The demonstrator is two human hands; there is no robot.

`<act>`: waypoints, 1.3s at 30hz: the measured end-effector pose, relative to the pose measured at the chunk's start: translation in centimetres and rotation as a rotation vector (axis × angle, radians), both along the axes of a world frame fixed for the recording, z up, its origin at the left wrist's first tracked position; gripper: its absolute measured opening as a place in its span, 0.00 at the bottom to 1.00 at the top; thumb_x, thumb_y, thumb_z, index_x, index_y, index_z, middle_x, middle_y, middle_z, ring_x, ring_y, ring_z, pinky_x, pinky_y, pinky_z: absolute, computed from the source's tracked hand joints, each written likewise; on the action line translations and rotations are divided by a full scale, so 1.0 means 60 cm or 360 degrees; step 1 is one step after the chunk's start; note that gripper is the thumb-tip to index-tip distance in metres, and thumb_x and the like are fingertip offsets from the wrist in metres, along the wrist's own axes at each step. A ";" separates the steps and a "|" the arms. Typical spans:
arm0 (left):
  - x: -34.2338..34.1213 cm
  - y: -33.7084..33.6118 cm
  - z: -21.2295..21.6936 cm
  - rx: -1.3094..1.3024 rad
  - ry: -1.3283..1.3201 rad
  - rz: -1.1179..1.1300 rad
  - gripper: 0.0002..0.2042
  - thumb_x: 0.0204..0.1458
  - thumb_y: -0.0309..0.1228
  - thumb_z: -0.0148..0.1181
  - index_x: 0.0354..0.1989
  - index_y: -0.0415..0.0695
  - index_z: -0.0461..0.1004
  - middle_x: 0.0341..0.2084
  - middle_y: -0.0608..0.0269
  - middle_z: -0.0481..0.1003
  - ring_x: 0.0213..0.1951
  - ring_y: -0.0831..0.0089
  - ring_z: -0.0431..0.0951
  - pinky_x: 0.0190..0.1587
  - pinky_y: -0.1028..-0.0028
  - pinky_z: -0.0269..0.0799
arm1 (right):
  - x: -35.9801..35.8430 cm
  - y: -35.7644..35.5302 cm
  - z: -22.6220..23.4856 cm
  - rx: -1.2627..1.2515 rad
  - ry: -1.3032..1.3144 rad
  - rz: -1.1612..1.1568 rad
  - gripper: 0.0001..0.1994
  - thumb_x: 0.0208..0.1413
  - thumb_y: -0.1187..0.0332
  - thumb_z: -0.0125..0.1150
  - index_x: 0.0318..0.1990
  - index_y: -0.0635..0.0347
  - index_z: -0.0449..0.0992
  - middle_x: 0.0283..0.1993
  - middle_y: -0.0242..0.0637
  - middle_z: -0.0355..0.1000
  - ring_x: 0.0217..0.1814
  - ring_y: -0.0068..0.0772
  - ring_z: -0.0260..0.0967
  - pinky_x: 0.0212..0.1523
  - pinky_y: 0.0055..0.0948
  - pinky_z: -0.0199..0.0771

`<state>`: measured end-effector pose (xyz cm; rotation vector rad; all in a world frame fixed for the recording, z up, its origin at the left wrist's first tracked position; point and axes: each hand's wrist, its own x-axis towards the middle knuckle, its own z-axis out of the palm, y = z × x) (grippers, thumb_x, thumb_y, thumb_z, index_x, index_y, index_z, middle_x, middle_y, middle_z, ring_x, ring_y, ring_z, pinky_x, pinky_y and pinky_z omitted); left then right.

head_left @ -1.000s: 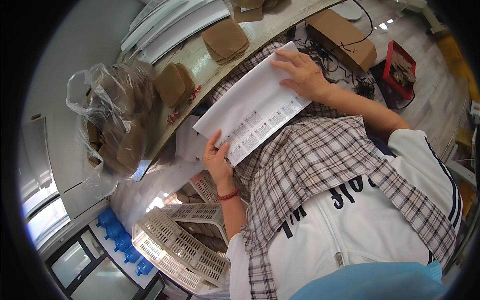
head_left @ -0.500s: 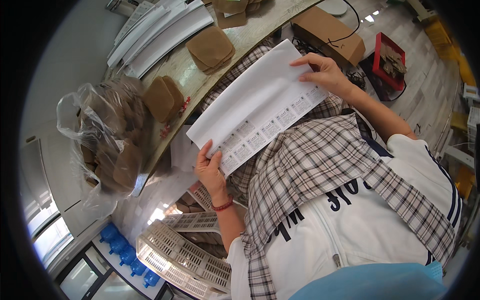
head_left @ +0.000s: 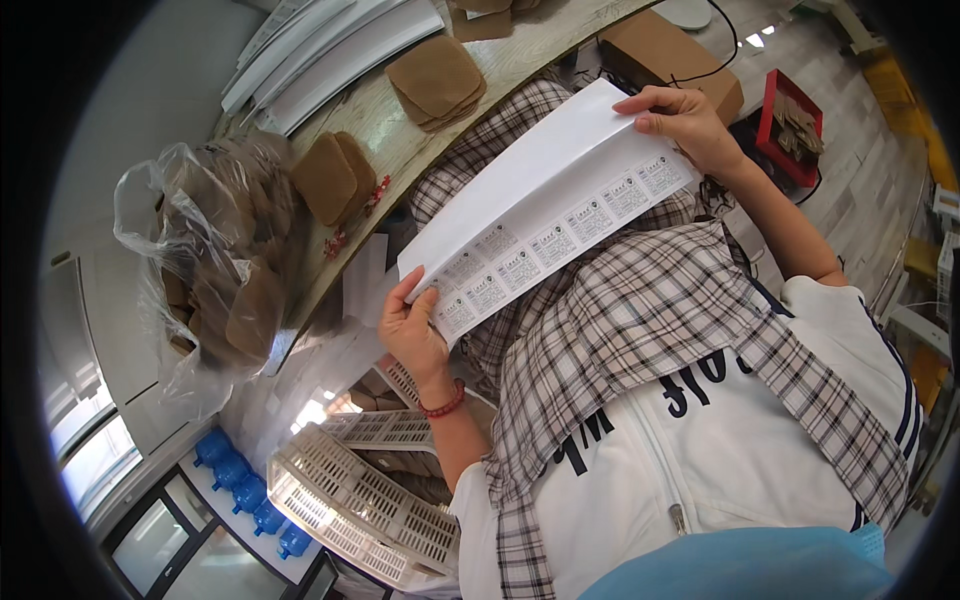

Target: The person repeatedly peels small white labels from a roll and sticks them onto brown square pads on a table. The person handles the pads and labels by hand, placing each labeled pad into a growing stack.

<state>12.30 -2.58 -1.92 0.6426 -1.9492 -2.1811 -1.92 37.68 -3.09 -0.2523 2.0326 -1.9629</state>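
Head view: a white label sheet [head_left: 545,215] with a row of small printed stickers along one edge is held taut over the lap, above a plaid shirt [head_left: 640,330]. Left hand [head_left: 415,330], wrist bent and wearing a red bead bracelet [head_left: 445,405], pinches the sheet's near corner between thumb and fingers. Right hand [head_left: 685,120], arm extended, pinches the far corner. Brown pads [head_left: 435,80] lie on the wooden bench [head_left: 400,150]; a clear bag [head_left: 215,260] of them sits nearby, a white crate [head_left: 350,495] below.
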 end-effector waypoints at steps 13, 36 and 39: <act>-0.029 0.011 0.024 -0.1658 0.0457 -0.0428 0.03 0.57 0.22 0.62 0.34 0.37 0.75 0.31 0.69 0.76 0.32 0.82 0.72 0.38 0.80 0.69 | 0.006 0.020 -0.028 0.0639 0.0784 0.0085 0.06 0.59 0.68 0.64 0.39 0.60 0.76 0.39 0.31 0.73 0.38 0.29 0.69 0.41 0.27 0.71; -0.022 0.047 -0.101 -0.1361 0.0318 -0.0205 0.04 0.63 0.24 0.55 0.42 0.37 0.70 0.29 0.50 0.75 0.29 0.57 0.76 0.34 0.65 0.72 | -0.017 -0.181 0.030 0.1373 0.0768 0.0904 0.28 0.49 0.70 0.71 0.59 0.65 0.71 0.47 0.43 0.71 0.54 0.46 0.69 0.56 0.39 0.69; -0.005 0.057 -0.104 -0.1277 0.0173 -0.0181 0.04 0.63 0.25 0.55 0.42 0.37 0.71 0.34 0.55 0.74 0.35 0.66 0.74 0.42 0.70 0.71 | 0.031 -0.203 -0.025 0.1096 0.0909 0.0480 0.23 0.47 0.71 0.71 0.53 0.58 0.76 0.44 0.38 0.72 0.49 0.44 0.69 0.51 0.39 0.69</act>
